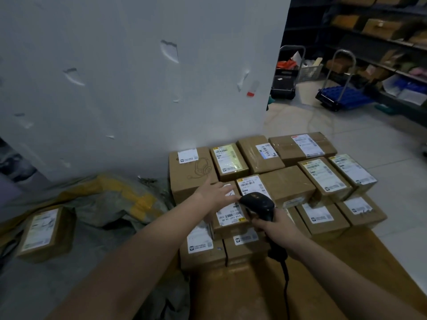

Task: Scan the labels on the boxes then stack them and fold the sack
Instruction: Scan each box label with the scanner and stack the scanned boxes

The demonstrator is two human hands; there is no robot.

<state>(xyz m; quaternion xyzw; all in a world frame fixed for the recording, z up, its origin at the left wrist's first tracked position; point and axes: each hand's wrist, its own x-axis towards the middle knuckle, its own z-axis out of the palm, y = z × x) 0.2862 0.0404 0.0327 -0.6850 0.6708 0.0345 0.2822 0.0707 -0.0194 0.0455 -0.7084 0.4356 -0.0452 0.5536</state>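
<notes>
Boxes [286,183]: brown cartons with white shipping labels, packed in close rows and partly two-high, forming the stack that the person faces. Scanning seems well along. To do it well, they should work row by row and aim squarely at one barcode at a time, since neighbouring labels lie almost touching.
Wall [138,88]: white and scuffed, directly behind the stack, so the back row can only be reached from the front.
Sack [111,199]: grey with yellow tape, crumpled on the floor left of the stack and not yet folded.
Trolleys [335,93]: two, well beyond the stack to the right, near dim shelves and out of the way.
Lone box [46,229]: lies on the sack, left of the stack. It must probably be scanned and lifted off before any folding.
Left hand [215,192]: fingers straight, resting flat on a carton at the front-left of the stack. It partly covers the label there and should slide clear.
Right hand [277,225]: wrapped round the scanner's grip.
Scanner [257,203]: black, its head hovering just above the front-middle cartons and pointing down at them.
Cable [286,285]: trails from the scanner toward the person, in front of the stack. It could snag a carton corner.
</notes>
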